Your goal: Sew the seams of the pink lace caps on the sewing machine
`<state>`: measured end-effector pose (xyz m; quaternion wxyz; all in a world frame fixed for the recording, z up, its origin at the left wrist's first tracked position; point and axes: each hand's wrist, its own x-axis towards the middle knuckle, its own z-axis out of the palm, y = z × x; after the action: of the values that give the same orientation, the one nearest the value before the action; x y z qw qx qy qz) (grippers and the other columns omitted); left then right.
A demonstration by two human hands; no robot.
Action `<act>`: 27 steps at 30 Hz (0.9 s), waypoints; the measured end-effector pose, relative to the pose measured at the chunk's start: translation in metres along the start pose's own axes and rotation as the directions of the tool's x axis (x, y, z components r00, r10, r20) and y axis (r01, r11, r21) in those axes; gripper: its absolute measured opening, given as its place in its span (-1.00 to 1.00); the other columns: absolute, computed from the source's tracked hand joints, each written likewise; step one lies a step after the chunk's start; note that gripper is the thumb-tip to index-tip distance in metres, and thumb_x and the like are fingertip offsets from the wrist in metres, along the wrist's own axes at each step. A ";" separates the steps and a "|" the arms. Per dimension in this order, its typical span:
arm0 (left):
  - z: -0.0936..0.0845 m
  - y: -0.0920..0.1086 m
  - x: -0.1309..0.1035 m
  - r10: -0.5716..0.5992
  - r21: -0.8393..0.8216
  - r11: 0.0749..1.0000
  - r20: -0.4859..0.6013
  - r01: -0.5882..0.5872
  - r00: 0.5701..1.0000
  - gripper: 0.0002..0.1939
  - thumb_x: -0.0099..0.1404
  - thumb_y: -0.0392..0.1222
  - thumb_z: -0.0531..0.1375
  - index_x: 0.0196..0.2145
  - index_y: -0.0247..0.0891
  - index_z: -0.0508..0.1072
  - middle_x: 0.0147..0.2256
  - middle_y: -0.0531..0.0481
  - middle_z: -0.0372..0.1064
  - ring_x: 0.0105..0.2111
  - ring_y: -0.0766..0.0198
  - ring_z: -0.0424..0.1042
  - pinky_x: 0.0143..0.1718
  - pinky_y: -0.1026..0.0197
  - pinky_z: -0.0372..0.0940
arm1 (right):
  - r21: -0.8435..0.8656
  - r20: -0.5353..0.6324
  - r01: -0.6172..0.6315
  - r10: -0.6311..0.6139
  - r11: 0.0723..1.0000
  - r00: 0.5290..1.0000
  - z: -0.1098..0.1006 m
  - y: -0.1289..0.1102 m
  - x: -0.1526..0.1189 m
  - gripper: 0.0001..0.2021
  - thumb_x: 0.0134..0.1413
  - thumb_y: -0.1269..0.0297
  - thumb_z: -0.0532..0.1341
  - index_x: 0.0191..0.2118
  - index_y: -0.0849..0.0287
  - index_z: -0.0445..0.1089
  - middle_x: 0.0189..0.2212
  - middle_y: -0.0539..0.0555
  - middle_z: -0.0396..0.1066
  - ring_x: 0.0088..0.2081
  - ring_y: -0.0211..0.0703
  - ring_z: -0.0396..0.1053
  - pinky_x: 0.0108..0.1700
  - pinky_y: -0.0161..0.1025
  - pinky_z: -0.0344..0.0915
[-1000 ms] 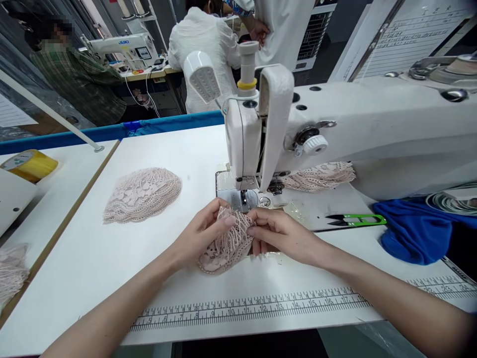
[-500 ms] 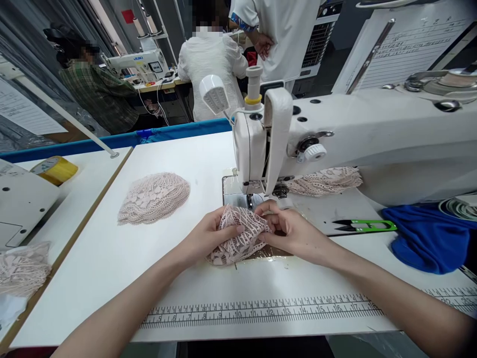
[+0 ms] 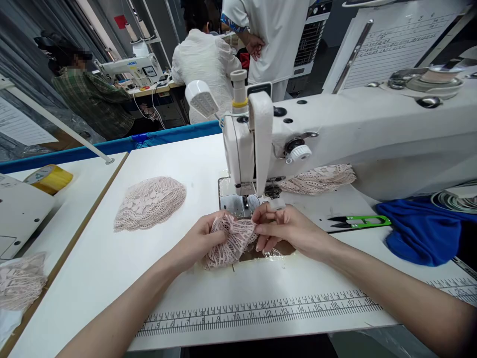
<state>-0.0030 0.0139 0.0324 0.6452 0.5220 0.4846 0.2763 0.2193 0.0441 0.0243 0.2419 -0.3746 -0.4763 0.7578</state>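
A bunched pink lace piece (image 3: 230,242) is held between both hands, just in front of the needle area of a white sewing machine (image 3: 244,144). My left hand (image 3: 208,236) grips its left side, thumb on top. With thumb and fingers, my right hand (image 3: 278,226) pinches the lace's upper right edge. Another stack of pink lace (image 3: 151,204) lies flat on the white table (image 3: 167,278) at the left. More lace (image 3: 318,179) rests behind the needle area, under the machine's arm.
Green thread snips (image 3: 367,222) and blue cloth (image 3: 421,233) lie at the right. A yellow tape roll (image 3: 50,179) and more lace (image 3: 22,281) are at the far left. Several people are beyond the blue-edged table. A printed ruler (image 3: 253,314) runs along the front edge.
The lace has been turned and gathered more tightly, and its right edge is drawn up between my right fingertips. The whole view has shifted slightly.
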 end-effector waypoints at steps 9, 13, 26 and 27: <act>0.020 0.003 -0.006 0.174 0.254 0.957 -0.128 -0.138 0.976 -0.94 0.26 -0.24 0.04 -0.31 -0.20 0.30 -0.52 0.16 0.18 -0.57 0.40 0.16 -0.54 0.33 0.12 | 0.052 0.037 0.094 -0.096 0.994 0.995 0.008 0.008 -0.001 -0.78 0.02 0.18 0.34 -0.33 0.22 0.39 -0.49 0.01 0.51 -0.37 -0.21 0.53 -0.25 -0.26 0.48; 0.019 -0.008 -0.003 0.429 0.517 0.798 -0.128 -0.309 0.894 -0.73 0.27 -0.16 0.20 -0.45 -0.19 0.14 -0.58 0.21 0.10 -0.64 0.45 0.08 -0.61 0.35 0.02 | -0.242 -0.064 0.249 -0.272 0.938 0.960 0.013 0.014 -0.002 -0.90 0.11 0.26 0.27 -0.34 0.17 0.42 -0.43 -0.01 0.49 -0.34 -0.24 0.50 -0.25 -0.27 0.45; 0.012 -0.021 0.002 0.834 0.877 -0.004 0.269 -0.481 0.482 -0.68 0.22 -0.50 0.11 -0.52 -0.19 0.07 -0.59 0.15 0.06 -0.57 0.36 0.00 -0.56 0.28 -0.10 | -0.736 0.146 0.563 -0.725 0.375 0.673 0.012 0.020 -0.004 -0.89 0.17 0.48 0.15 -0.27 0.15 0.38 -0.40 -0.03 0.43 -0.39 -0.33 0.36 -0.36 -0.39 0.33; 0.011 -0.021 0.002 0.834 0.875 0.003 0.265 -0.485 0.484 -0.67 0.21 -0.49 0.11 -0.52 -0.19 0.06 -0.59 0.15 0.06 -0.57 0.36 0.00 -0.57 0.28 -0.10 | -0.742 0.154 0.568 -0.734 0.356 0.661 0.011 0.020 -0.004 -0.88 0.17 0.48 0.14 -0.27 0.15 0.38 -0.39 -0.02 0.43 -0.39 -0.32 0.36 -0.36 -0.39 0.32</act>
<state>0.0048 0.0047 0.0116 -0.0409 0.8792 0.3351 0.3361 0.2125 0.0261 0.0105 0.3973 -0.2918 -0.8197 0.2916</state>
